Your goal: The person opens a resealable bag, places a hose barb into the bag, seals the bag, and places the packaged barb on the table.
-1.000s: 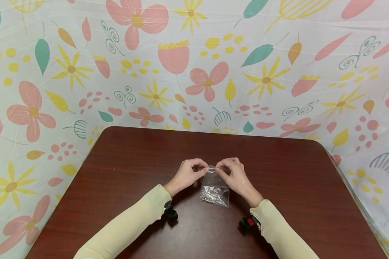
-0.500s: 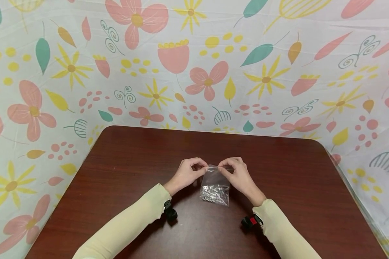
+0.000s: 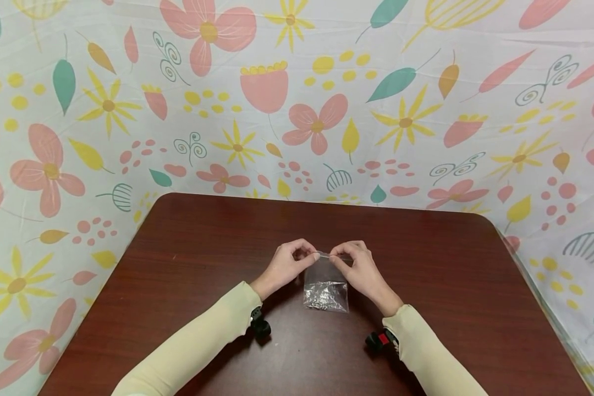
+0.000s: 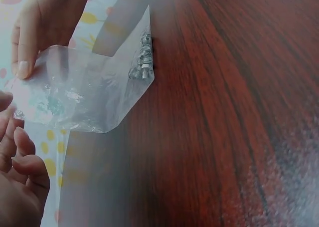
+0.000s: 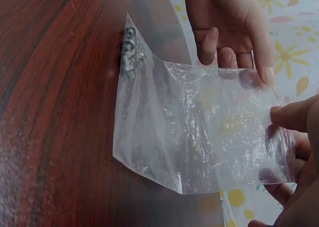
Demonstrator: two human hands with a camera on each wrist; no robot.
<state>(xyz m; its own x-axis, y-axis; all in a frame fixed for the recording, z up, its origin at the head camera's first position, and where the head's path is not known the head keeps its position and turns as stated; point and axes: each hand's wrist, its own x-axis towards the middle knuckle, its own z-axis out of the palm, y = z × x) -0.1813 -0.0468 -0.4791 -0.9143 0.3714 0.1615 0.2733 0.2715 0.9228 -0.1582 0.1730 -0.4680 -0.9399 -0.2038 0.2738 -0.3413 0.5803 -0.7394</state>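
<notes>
A clear plastic zip bag (image 3: 325,295) hangs by its top edge between my two hands, its lower end at the dark tabletop. Small shiny metal pieces (image 5: 130,52), which look like nuts or bolts, lie gathered in the bottom of the bag, as the right wrist view shows. Thumb and fingertips of my left hand (image 3: 286,266) pinch the top left of the bag. At the top right, my right hand (image 3: 360,270) pinches the same edge, a short gap from the left fingertips. Whether the seal is joined cannot be made out.
The brown wood-grain table (image 3: 218,220) has rounded far corners. Behind it and along the sides hangs a white curtain (image 3: 297,159) printed with flowers and leaves. A black camera (image 3: 261,329) is strapped at the left wrist, another camera (image 3: 378,341) at the right.
My right hand slides slightly right along the bag's top edge, then back left towards my left hand. The bag's lower part shifts a little left and up. My left hand stays nearly still.
</notes>
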